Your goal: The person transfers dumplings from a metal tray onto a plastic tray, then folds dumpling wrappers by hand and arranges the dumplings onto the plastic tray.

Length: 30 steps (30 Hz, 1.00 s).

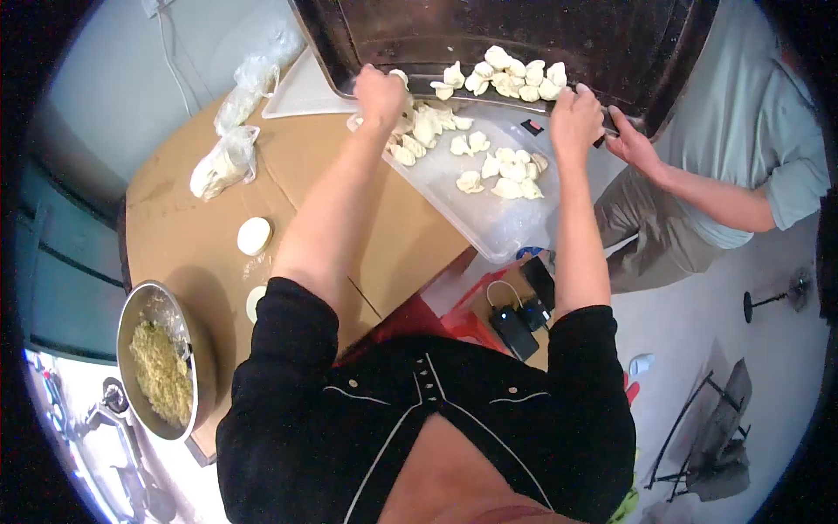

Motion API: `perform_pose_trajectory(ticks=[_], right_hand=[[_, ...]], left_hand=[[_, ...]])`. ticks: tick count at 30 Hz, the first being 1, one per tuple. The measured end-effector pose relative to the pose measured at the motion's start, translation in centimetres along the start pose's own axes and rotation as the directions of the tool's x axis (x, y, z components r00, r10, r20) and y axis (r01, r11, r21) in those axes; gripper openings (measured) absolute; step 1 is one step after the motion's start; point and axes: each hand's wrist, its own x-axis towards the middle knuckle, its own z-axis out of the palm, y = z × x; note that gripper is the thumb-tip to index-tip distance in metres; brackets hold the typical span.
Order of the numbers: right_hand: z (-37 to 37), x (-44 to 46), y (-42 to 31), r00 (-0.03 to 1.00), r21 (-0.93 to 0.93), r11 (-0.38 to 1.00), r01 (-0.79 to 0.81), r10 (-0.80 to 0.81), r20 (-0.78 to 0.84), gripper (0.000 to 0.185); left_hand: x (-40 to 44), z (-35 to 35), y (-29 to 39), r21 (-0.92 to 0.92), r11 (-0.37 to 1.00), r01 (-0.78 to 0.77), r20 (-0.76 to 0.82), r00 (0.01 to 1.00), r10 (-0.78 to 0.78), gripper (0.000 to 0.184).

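A large dark metal tray (pixel 524 31) is tilted, its lower edge over a translucent plastic board (pixel 445 179). Dumplings (pixel 506 74) are gathered along that lower edge, and more dumplings (pixel 515 170) lie on the board. My left hand (pixel 380 98) is closed around the tray's edge at the left, beside a cluster of dumplings. Farther right, my right hand (pixel 576 122) grips the same edge, its fingertips partly hidden. A co-worker's hand (pixel 635 147) holds the tray at its right corner.
On the cardboard-covered table (pixel 323 175) are bagged dough (pixel 225 163), a round white piece (pixel 255 235) and a steel bowl of filling (pixel 161 367). A white tray (pixel 305 92) lies behind. The co-worker (pixel 724 105) stands right; black devices (pixel 515 327) sit below the board.
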Motion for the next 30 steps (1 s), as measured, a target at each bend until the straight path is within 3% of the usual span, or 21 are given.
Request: perform_pose_trajectory(ticks=[2, 4, 6, 8, 10, 12, 14, 15, 16, 18, 19, 21, 25, 26, 27, 29, 30], right_hand=[[0.5, -0.2, -1.4, 1.0, -0.113, 0.993, -0.029, 0.028, -0.01, 0.043], [1.1, -0.3, -2.2, 0.999, -0.098, 0.994, -0.051, 0.052, 0.011, 0.043], [2.1, -1.0, -2.5, 0.995, 0.034, 0.995, 0.092, -0.094, 0.041, 0.044], [2.7, -2.2, -2.6, 0.986, 0.121, 0.981, 0.149, -0.157, 0.052, 0.042], [2.8, -3.1, -2.8, 0.942, 0.362, 0.895, 0.261, -0.319, 0.108, 0.04], [3.3, -3.3, -2.9, 0.946, 0.372, 0.894, 0.249, -0.307, 0.105, 0.038], [3.6, -3.2, -3.0, 0.945, 0.377, 0.866, 0.328, -0.294, -0.146, 0.038], [3.5, -3.1, -3.3, 0.973, 0.352, 0.907, 0.232, -0.212, -0.095, 0.038], [3.6, -2.4, -3.6, 0.972, 0.353, 0.906, 0.234, -0.213, -0.097, 0.038], [3.8, -0.3, -4.6, 0.993, 0.294, 0.955, 0.039, -0.07, 0.095, 0.043], [3.7, 0.3, -5.0, 0.994, 0.295, 0.955, 0.043, -0.072, 0.088, 0.043], [3.4, 1.1, -6.0, 0.947, 0.222, 0.969, -0.108, 0.032, 0.319, 0.047], [3.5, 1.5, -7.2, 0.89, 0.211, 0.971, -0.114, 0.006, 0.455, 0.036], [3.9, 1.6, -6.9, 0.89, 0.213, 0.97, -0.114, 0.004, 0.457, 0.036], [4.4, 1.6, -6.4, 0.924, 0.197, 0.98, -0.025, -0.053, 0.378, 0.036], [6.1, 1.5, -5.5, 0.967, 0.231, 0.965, 0.129, -0.174, 0.187, 0.032], [6.6, 1.6, -5.5, 0.966, 0.232, 0.964, 0.128, -0.173, 0.19, 0.032]], left_hand=[[-0.5, 0.8, 0.2, 0.073, 0.997, -0.017, 0.044, 0.999, 0.014, 0.025], [-1.1, 0.9, 1.1, 0.11, 0.992, -0.059, 0.071, 0.996, 0.051, 0.026], [-2.2, 0.9, 1.9, 0.144, 0.984, -0.101, 0.104, 0.991, 0.086, 0.028], [-3.3, 0.9, 2.5, -0.036, 0.983, -0.183, 0.14, 0.973, 0.186, 0.029], [-3.6, 1.6, 2.2, -0.138, 0.975, -0.173, 0.116, 0.975, 0.19, 0.029], [-3.7, 2.0, 2.2, -0.222, 0.971, -0.087, 0.184, 0.974, 0.13, 0.03], [-3.7, 2.0, 2.4, -0.23, 0.972, -0.046, 0.227, 0.969, 0.099, 0.034], [-3.6, 2.4, 2.4, -0.234, 0.967, -0.1, 0.169, 0.975, 0.142, 0.036], [-3.4, 2.8, 2.3, -0.236, 0.959, -0.156, 0.111, 0.976, 0.186, 0.038], [-2.4, 3.3, 2.9, -0.213, 0.966, -0.144, 0.18, 0.967, 0.183, 0.042], [-2.1, 3.5, 3.4, -0.165, 0.97, -0.178, 0.202, 0.956, 0.21, 0.043], [-1.5, 3.9, 4.4, -0.117, 0.969, -0.217, 0.222, 0.946, 0.238, 0.044], [-1.1, 4.7, 6.0, -0.175, 0.972, -0.157, 0.404, 0.889, 0.216, 0.045], [-1.1, 4.8, 6.2, -0.196, 0.973, -0.122, 0.474, 0.857, 0.203, 0.045], [-1.0, 5.1, 6.2, -0.268, 0.95, -0.161, 0.445, 0.853, 0.27, 0.046], [-0.9, 5.6, 6.0, -0.267, 0.954, -0.139, 0.462, 0.85, 0.253, 0.046], [-1.0, 5.8, 6.0, -0.27, 0.955, -0.12, 0.48, 0.844, 0.241, 0.046]])
